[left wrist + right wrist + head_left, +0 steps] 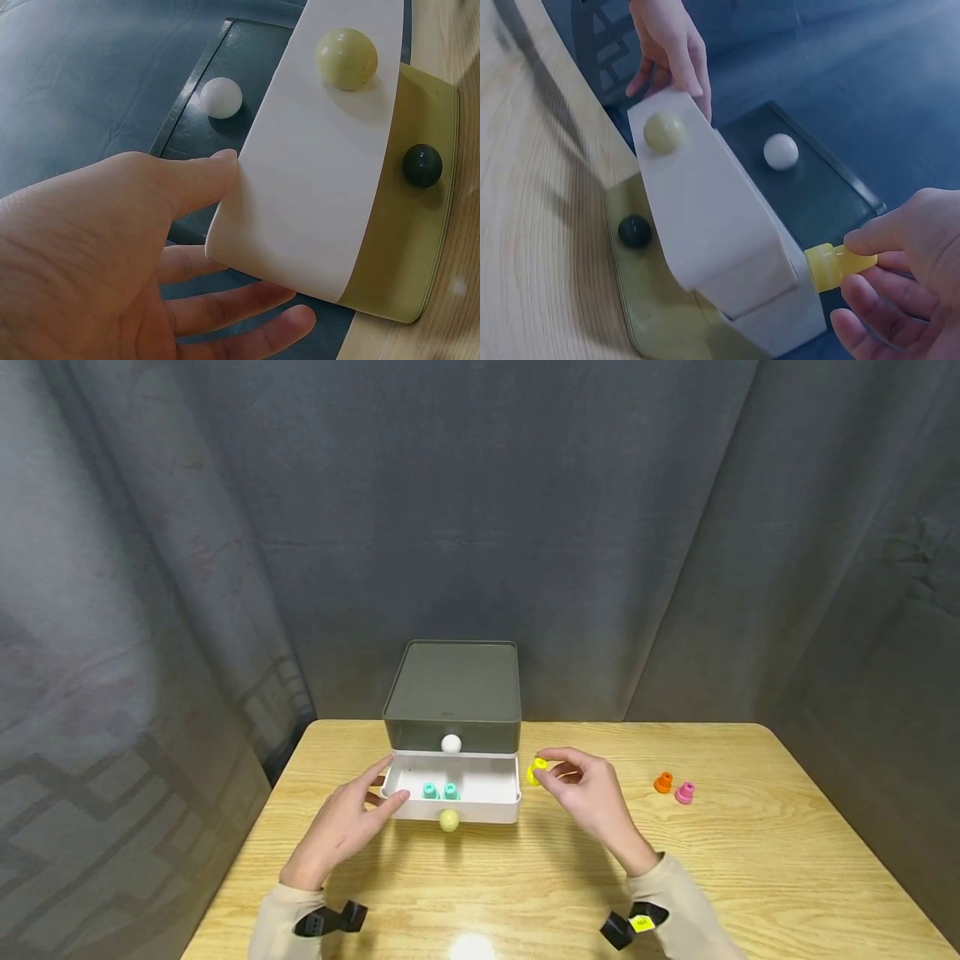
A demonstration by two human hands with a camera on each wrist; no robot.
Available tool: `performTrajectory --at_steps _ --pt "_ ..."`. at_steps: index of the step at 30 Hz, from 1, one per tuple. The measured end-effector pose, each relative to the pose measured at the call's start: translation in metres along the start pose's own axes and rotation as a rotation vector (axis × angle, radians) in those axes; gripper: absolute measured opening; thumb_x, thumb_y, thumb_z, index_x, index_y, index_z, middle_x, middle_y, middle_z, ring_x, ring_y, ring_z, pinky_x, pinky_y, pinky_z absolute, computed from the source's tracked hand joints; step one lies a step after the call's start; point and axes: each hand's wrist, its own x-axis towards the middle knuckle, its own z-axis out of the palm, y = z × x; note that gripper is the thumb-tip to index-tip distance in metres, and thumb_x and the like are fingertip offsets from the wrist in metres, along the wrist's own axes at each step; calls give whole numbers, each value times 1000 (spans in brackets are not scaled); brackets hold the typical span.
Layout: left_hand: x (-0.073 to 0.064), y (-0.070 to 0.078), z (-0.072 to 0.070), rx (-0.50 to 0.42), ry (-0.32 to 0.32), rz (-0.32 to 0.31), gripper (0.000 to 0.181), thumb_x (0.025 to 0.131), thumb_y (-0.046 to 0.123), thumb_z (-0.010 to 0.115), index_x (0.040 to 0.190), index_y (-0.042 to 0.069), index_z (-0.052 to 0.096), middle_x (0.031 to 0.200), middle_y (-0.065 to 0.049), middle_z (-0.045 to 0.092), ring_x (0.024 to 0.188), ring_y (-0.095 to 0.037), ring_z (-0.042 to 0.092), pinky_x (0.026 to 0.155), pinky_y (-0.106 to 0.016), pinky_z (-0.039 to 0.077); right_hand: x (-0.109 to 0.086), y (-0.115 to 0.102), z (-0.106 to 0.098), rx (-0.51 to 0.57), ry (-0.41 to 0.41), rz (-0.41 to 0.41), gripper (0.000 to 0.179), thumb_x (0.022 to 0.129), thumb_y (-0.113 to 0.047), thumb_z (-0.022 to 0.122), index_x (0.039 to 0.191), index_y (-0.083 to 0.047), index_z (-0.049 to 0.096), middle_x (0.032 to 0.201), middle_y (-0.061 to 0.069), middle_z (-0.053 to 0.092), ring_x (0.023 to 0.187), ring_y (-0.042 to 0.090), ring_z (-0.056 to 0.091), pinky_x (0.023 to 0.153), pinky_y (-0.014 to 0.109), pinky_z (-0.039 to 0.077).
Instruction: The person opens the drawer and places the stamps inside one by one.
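Note:
A white drawer [483, 812] with a pale yellow knob [448, 821] is pulled out of a small dark-topped cabinet [457, 681]. Two teal stepped cone-shaped pieces [451, 792] stand inside it near the front wall. My left hand [339, 828] holds the drawer's left front corner, thumb at the rim and fingers around the side. Between thumb and fingers, my right hand [592, 797] pinches a yellow cone-shaped piece [826, 267], just right of the drawer; the head view shows it close to the drawer's right wall.
An orange piece [663, 782] and a pink piece [685, 792] of similar shape stand on the wooden table [750, 860] at right. The upper drawer, with a white knob [451, 744], is closed. Below sits an olive drawer [409, 247] with a dark knob [422, 166]. Grey curtain [480, 527] hangs behind.

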Motion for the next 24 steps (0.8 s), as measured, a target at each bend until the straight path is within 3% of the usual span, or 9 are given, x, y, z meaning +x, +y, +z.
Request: performTrajectory --at_steps 13,24 --pt "-1 1 0 5 5 16 74 104 50 67 164 15 43 128 -9 73 105 -19 70 88 -41 55 7 -26 24 11 -122 -121 19 89 -5 85 108 -7 83 95 4 80 81 12 72 75 24 59" --pt "0 0 1 6 9 14 74 104 51 67 164 15 43 130 -10 72 106 -20 70 89 -41 55 17 -31 44 -103 -231 -234 20 89 -4 84 108 -3 82 92 3 81 79 11 71 74 23 58"
